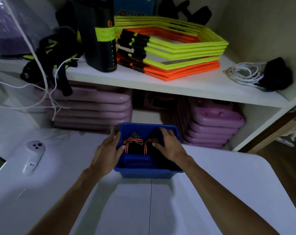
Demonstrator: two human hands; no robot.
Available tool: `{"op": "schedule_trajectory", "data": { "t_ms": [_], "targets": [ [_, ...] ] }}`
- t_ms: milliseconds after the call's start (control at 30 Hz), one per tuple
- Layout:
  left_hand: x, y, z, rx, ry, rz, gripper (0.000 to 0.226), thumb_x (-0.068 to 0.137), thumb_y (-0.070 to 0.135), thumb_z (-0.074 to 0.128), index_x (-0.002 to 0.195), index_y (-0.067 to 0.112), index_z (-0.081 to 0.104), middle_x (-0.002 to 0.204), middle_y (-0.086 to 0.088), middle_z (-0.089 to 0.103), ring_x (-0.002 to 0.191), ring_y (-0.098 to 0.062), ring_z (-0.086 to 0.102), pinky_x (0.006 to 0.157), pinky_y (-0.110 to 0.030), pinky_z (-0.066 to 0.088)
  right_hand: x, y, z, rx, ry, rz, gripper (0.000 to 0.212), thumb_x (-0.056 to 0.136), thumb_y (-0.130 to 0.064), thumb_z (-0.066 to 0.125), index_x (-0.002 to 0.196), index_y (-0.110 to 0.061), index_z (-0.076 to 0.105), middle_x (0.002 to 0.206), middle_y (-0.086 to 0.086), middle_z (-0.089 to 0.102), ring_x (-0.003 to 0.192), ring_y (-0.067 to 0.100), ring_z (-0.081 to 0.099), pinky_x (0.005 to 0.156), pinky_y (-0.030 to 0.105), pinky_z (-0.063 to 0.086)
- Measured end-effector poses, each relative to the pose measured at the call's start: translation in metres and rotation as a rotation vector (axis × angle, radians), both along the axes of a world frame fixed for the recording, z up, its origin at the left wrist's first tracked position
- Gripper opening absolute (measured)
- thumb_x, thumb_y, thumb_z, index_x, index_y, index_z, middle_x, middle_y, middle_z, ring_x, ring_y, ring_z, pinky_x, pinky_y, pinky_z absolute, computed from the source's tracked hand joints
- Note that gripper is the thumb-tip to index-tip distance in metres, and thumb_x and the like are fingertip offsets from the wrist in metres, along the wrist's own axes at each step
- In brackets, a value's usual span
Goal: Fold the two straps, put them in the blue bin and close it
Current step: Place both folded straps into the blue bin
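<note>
Two folded straps (137,144), black with orange stripes, lie side by side inside the blue bin (147,173) on the white table (211,184). The left hand (108,148) grips the bin's left wall; the right hand (169,143) rests spread on the right strap, perhaps pinching it.
</note>
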State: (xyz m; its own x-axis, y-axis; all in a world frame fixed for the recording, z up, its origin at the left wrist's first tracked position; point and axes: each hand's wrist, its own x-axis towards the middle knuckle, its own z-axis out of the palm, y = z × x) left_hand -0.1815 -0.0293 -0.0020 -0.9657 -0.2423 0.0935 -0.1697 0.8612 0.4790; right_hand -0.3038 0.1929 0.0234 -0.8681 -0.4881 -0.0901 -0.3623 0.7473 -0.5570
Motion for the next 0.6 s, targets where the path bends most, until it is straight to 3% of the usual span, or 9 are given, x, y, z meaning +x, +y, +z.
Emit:
{"op": "schedule_trajectory", "data": {
  "t_ms": [133,300,433,600],
  "targets": [
    [-0.015,0.017,0.047,-0.054,0.046,-0.069,0.081,0.087,0.063,0.018,0.148,0.013,0.032,0.154,-0.014,0.032,0.141,-0.03,0.032,0.11,-0.047,0.037,0.011,0.014,0.049,-0.067,0.096,-0.056,0.065,0.094,-0.038,0.059,0.147,-0.015,0.032,0.144,0.013,0.037,0.124,0.03,0.05,0.103,0.033,0.039],
    [-0.048,0.052,0.148,-0.087,0.219,-0.202,0.065,0.098,0.05,0.035,0.151,0.016,0.024,0.161,-0.008,0.013,0.148,-0.025,0.017,0.117,-0.046,0.027,0.016,0.044,0.144,-0.12,0.287,-0.173,0.064,0.094,-0.045,0.055,0.147,-0.014,0.035,0.146,0.015,0.038,0.132,0.03,0.042,0.107,0.034,0.036],
    [-0.072,0.093,0.261,-0.109,0.437,-0.284,0.079,0.087,0.065,0.016,0.15,0.02,0.028,0.16,-0.005,0.019,0.147,-0.021,0.019,0.116,-0.045,0.027,0.025,0.078,0.254,-0.163,0.534,-0.28,0.065,0.093,-0.052,0.052,0.145,-0.016,0.038,0.143,0.013,0.043,0.135,0.027,0.038,0.111,0.035,0.033],
    [-0.083,0.139,0.407,-0.08,0.775,-0.356,0.066,0.093,0.058,0.024,0.147,0.021,0.036,0.158,-0.002,0.027,0.145,-0.02,0.027,0.114,-0.046,0.029,0.048,0.112,0.403,-0.174,0.847,-0.38,0.058,0.095,-0.052,0.049,0.139,-0.015,0.042,0.138,0.01,0.047,0.129,0.029,0.041,0.106,0.04,0.037]
  ]
}}
